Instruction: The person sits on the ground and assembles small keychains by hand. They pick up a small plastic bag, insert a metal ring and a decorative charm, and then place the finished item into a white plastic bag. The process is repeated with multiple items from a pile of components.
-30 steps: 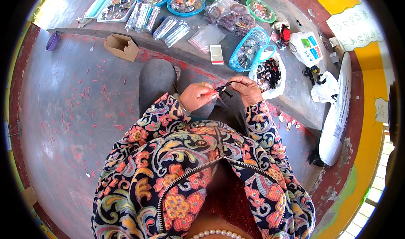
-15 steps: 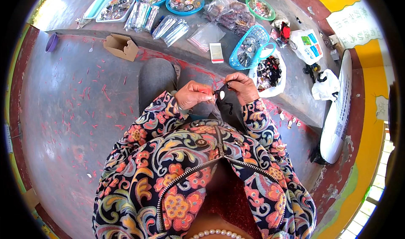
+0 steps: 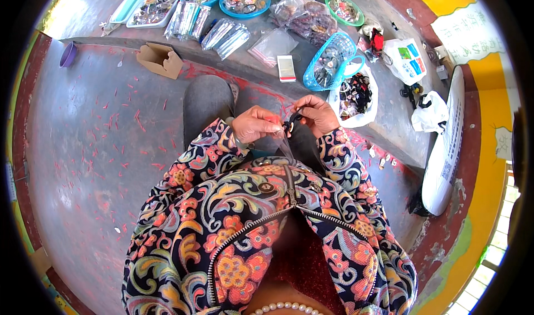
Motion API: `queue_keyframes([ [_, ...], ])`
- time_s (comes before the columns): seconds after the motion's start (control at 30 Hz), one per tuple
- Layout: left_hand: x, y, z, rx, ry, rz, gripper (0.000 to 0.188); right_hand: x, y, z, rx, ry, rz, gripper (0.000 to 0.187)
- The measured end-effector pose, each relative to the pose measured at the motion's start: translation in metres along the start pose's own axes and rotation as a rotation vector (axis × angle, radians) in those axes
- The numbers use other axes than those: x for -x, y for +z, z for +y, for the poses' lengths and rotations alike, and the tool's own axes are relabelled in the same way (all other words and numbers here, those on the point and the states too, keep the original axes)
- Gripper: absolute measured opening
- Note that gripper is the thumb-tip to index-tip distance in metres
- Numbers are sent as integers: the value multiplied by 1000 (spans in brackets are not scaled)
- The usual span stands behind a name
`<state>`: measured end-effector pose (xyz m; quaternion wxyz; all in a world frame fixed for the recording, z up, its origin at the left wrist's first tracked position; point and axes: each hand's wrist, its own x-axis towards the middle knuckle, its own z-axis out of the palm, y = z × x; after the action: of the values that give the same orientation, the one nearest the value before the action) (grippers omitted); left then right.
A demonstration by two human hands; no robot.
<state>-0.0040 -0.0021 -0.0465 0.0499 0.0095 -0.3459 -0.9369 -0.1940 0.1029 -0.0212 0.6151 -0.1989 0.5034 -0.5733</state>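
Note:
My left hand (image 3: 256,124) is closed, thumb against fingers, on a small clear plastic bag (image 3: 283,143) that hangs below the fingertips; a bit of red shows at the pinch. Close by on the right, my right hand (image 3: 316,116) pinches a black band (image 3: 295,116), probably a hair tie, with a small ornament on it. The band's lower part is at the bag's upper end; I cannot tell whether it is inside. Both hands are above my lap, between my knees.
On the raised ledge stand a blue basket (image 3: 312,82), a white bag of dark small items (image 3: 371,113), a white phone-like slab (image 3: 286,69), clear bags (image 3: 271,47) and several filled trays. A cardboard box (image 3: 161,62) and a purple bowl (image 3: 68,55) lie to the left.
My right hand has shifted slightly left, toward the left hand. The black band has turned, and its white round ornament no longer shows its face.

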Motion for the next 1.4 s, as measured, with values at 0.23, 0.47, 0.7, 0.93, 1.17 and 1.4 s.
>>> queue_keyframes([
  [0.23, -2, -1, 0, -83, -120, 169, 12, 7, 23, -7, 408, -345, 25, 10],
  [0.47, -3, 9, 8, -334, 90, 192, 13, 21, 33, -21, 1034, -414, 123, 7],
  [0.7, -5, 8, 3, -568, 214, 143, 12, 18, 22, -23, 1104, -610, -71, 12],
  [0.93, -2, 8, 5, -397, 212, 185, 12, 24, 21, -24, 592, -225, 39, 6],
  [1.17, -6, 4, 2, -834, 434, 115, 12, 23, 11, -19, 592, -212, -7, 9],
  [1.4, -5, 6, 1, -780, 334, 154, 12, 23, 24, -8, 842, -448, 123, 18],
])
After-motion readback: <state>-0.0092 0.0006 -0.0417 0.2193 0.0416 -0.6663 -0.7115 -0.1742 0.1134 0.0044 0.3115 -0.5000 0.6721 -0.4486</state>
